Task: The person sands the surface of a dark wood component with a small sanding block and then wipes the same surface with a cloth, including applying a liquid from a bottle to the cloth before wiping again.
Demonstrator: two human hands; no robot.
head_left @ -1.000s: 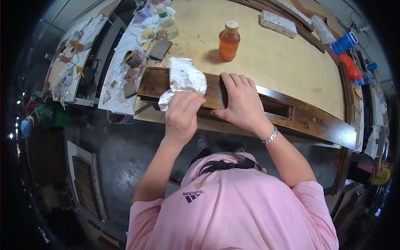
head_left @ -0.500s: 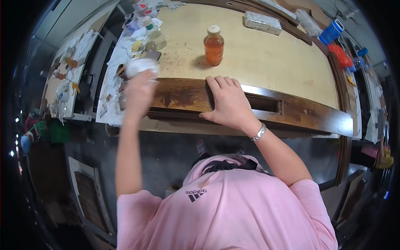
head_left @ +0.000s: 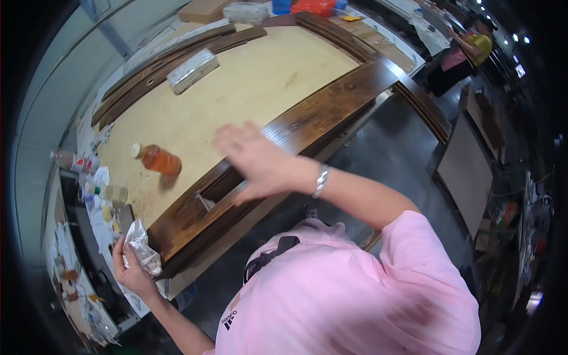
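A long dark-brown wooden board [head_left: 307,124] with a rectangular slot [head_left: 220,188] lies along the table's near edge. At its left end my left hand [head_left: 137,273] is closed on a crumpled white rag [head_left: 142,248], which rests against the board's end. My right hand [head_left: 258,161] is over the board by the slot, fingers spread and blurred by motion; whether it touches the wood I cannot tell. Beyond the slot, a glass bottle of amber liquid [head_left: 161,161] with a pale cap stands on the tabletop.
On the pale tabletop [head_left: 248,89] sit a wrapped block [head_left: 193,71] and dark wooden strips [head_left: 177,65]. A bottle of clear liquid [head_left: 113,194] and a plastic bottle [head_left: 74,161] stand at the left. Panels [head_left: 467,171] lean at the right; a person [head_left: 467,53] works far off.
My view has swung to the right. My left hand, with the rag, is now at the board's left end. My right hand's fingers, earlier resting on the board, are now spread and moving.
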